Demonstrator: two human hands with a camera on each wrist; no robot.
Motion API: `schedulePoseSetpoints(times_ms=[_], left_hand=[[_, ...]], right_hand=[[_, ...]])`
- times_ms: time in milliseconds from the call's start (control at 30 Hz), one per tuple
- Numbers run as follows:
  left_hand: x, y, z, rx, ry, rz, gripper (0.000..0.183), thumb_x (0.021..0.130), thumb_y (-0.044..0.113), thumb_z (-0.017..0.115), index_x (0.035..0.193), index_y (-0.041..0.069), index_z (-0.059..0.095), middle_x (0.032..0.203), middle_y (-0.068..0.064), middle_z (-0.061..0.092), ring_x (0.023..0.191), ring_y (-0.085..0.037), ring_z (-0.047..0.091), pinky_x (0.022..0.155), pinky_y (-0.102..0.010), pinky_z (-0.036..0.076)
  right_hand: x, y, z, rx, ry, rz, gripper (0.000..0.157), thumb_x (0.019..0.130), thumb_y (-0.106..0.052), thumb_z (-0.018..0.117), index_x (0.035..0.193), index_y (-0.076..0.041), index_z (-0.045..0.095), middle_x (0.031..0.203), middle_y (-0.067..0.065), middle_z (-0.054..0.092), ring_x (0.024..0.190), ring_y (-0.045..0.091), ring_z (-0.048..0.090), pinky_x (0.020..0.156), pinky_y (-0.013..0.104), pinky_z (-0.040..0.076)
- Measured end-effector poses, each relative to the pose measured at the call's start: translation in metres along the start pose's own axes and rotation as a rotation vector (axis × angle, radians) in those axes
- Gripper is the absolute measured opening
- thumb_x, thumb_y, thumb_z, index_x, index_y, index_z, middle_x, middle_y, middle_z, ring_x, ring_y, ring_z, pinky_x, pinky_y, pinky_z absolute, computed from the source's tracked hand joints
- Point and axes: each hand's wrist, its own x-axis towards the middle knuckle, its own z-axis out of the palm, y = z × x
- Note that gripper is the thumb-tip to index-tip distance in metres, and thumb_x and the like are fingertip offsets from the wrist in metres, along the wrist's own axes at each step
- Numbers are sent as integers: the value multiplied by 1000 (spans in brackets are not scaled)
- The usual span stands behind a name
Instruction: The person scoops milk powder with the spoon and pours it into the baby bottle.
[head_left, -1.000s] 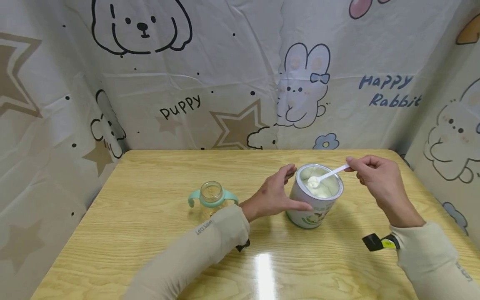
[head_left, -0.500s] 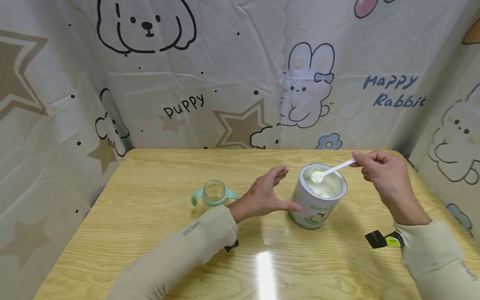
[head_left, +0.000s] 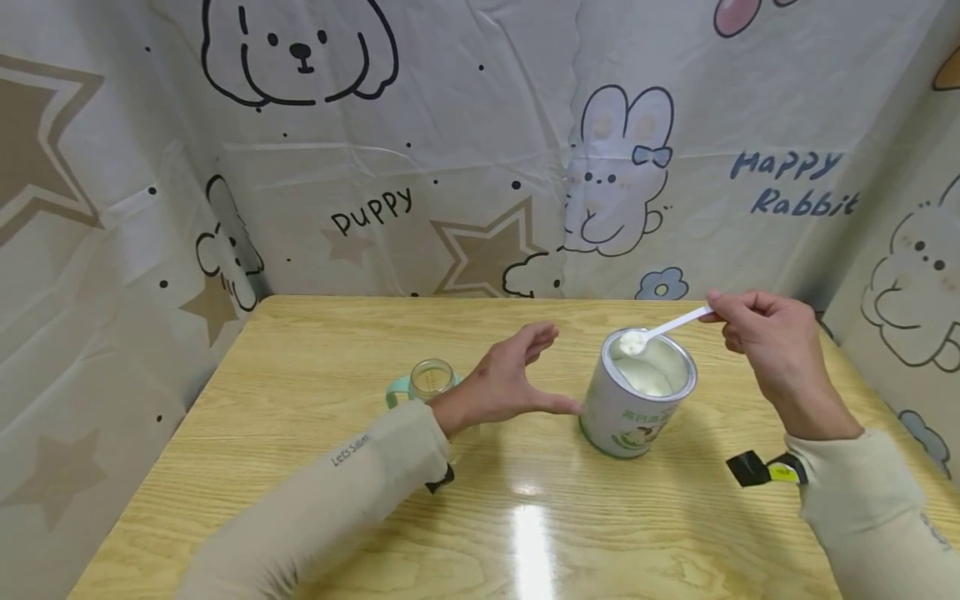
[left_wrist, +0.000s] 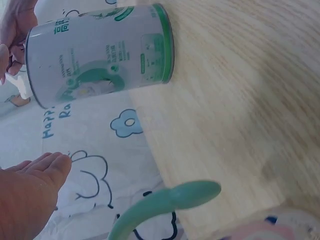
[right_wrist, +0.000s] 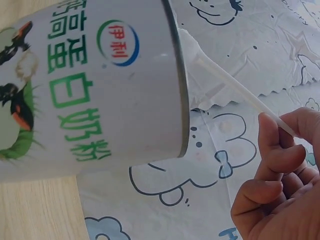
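pinching a scoop [head_left: 667,327], right hand [head_left: 778,348]; can [head_left: 624,412] below

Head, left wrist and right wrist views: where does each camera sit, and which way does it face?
Head: worn on the head, facing forward and down at the table; left hand, right hand and sleeves show.
Left wrist: on that wrist, facing the tin and green bottle handle; left hand nearby, right hand partly visible beyond.
Right wrist: on that wrist, facing the tin and scoop; right hand shows.
Shared: both wrist views show the tin.
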Motion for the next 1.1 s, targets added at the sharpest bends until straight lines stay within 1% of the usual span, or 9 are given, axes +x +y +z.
schedulePoseSetpoints(times_ms=[100,200,333,467,633,767,900,967,1100], left_hand=[[-2,1,-4,-5,1,-19,105,73,26,92,155,9,30,158,-5,35,145,-19,34,114,-32,35],[-3,2,-8,-1,-6,-24,104,74,26,92,156,9,30,159,-5,35,145,-20,34,114,-33,35],[-7,4,-17,19,-4,-7,103,75,25,91,155,7,29,159,-7,35,145,-20,34,115,-34,34],[-11,5,-26,45,16,0,102,75,24,91,155,7,30,157,-7,38,143,-19,37,114,-35,36],[-15,5,-36,63,29,-6,102,74,25,91,154,7,31,155,-6,41,142,-19,40,114,-35,36],[-20,3,-43,61,40,-12,101,74,26,91,154,8,32,154,-6,43,141,-21,41,114,-37,37],[-25,1,-48,51,45,-23,101,75,27,91,154,9,32,153,-5,43,141,-22,41,113,-38,37],[-27,0,-52,56,45,-25,100,75,27,91,154,9,32,153,-5,44,141,-22,41,113,-39,38],[-30,-3,-58,73,55,-14,98,76,27,90,153,8,34,151,-7,45,139,-23,43,113,-40,38]], right_hand=[[0,-2,2,40,-11,-3,22,94,-28,72,80,-12,74,77,-11,72,66,8,50,58,16,49],[0,-3,4,115,-25,-5,19,93,-24,73,79,-11,74,75,-8,72,64,9,49,56,16,48],[0,-6,6,113,-19,-11,19,93,-25,73,80,-11,73,75,-9,71,64,9,49,56,16,47],[0,-9,9,114,-10,-11,19,93,-25,74,80,-11,73,74,-9,72,63,9,50,57,16,49],[1,-11,14,185,-24,-25,18,92,-21,75,78,-9,73,73,-5,72,61,10,48,54,18,45],[2,-13,19,214,-40,-34,18,92,-20,75,78,-8,73,72,-5,71,61,10,48,53,18,44],[3,-15,25,226,-46,-40,20,92,-20,75,77,-8,71,72,-5,71,61,10,48,53,18,44],[3,-15,29,213,-44,-46,20,92,-21,75,76,-9,70,73,-6,71,62,11,48,54,18,44],[4,-16,35,209,-41,-56,21,93,-20,74,75,-9,69,73,-6,71,61,11,47,54,18,43]])
